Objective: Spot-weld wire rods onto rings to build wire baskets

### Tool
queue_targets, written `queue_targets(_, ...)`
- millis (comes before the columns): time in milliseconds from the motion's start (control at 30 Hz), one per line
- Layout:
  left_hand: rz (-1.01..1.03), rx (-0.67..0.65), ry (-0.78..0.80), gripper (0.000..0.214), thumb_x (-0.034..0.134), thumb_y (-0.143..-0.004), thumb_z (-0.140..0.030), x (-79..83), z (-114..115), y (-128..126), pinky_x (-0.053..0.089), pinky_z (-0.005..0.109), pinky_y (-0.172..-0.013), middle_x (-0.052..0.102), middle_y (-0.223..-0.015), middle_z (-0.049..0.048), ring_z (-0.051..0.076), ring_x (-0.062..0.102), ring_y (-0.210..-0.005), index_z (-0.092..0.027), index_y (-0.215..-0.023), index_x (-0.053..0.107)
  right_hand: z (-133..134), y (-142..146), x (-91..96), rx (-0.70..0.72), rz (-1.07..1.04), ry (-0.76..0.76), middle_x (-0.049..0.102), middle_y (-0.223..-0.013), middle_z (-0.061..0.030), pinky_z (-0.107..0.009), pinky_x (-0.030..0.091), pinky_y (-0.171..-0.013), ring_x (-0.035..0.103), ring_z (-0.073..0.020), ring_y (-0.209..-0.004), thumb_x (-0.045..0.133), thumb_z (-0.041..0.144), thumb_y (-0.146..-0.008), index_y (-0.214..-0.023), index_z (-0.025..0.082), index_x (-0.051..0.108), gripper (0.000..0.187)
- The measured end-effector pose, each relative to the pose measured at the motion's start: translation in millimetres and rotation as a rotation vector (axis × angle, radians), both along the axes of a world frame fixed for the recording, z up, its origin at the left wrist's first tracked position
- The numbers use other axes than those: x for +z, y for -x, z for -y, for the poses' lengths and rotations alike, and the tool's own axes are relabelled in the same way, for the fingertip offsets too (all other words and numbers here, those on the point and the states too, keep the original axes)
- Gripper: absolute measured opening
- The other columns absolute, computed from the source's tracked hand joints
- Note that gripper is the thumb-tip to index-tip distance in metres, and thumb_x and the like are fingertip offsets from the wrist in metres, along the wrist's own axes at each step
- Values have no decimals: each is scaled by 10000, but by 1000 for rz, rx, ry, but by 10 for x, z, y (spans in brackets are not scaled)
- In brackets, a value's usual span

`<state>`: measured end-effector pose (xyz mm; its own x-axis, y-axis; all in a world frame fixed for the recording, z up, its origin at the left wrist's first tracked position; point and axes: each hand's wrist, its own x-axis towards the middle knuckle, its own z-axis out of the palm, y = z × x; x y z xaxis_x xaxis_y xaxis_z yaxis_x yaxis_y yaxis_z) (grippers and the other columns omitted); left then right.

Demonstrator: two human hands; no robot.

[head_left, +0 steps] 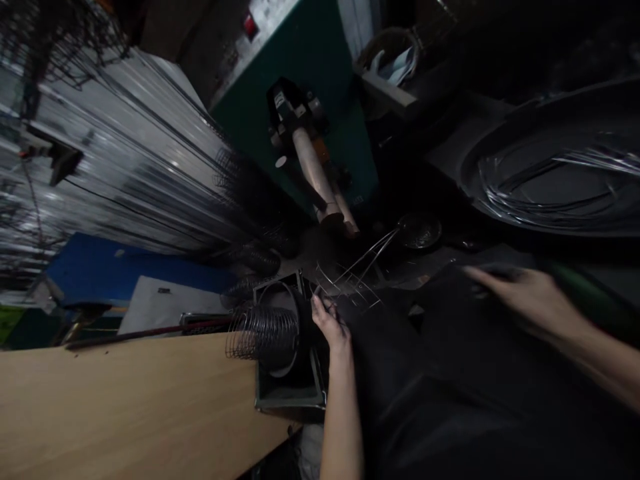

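My left hand [333, 323] is in the middle of the view, its fingers curled together. Thin bent wires [350, 283] spread out just beyond its fingertips and seem to be gripped there, though the contact is hard to see. Left of this hand, a row of wire rings [270, 330] hangs at a dark round drum [287, 370] in a metal frame. My right hand [523, 297] is over dark cloth [450, 373] at the right, one finger stretched to the left. Motion smears it, and its other fingers are hidden.
A wooden board [125, 407] fills the lower left. A green cabinet [350, 120] with a cylindrical machine arm [313, 163] stands ahead. A large round tray [475, 160] with coiled wire [540, 207] is at the right. A round wire-handled strainer [420, 231] lies beyond my hands.
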<state>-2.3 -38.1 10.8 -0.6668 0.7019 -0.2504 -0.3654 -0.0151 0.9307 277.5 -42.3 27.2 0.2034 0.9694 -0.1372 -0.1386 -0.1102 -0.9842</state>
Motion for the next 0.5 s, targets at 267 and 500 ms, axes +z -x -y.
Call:
queue_targets(267,-65,44,-24,505,648,-732,-593,150,-79,-58,189,160,-429,286,-558,-90,28,254,-451,-147,-968,649,-541,1035,354,56,-335,217,671,-688,-55,-218,498,-478,618,-144,-585,805,361,-611,-699,156,672,260)
queue_targets(500,-138,90,36,528,598,-751,-636,38,-139,57,242,191,-463,335,-552,-78,45,319,-473,-126,-874,656,-626,1115,323,131,-347,188,694,-764,-72,-242,534,-512,669,-195,-711,802,388,-606,-719,181,680,266)
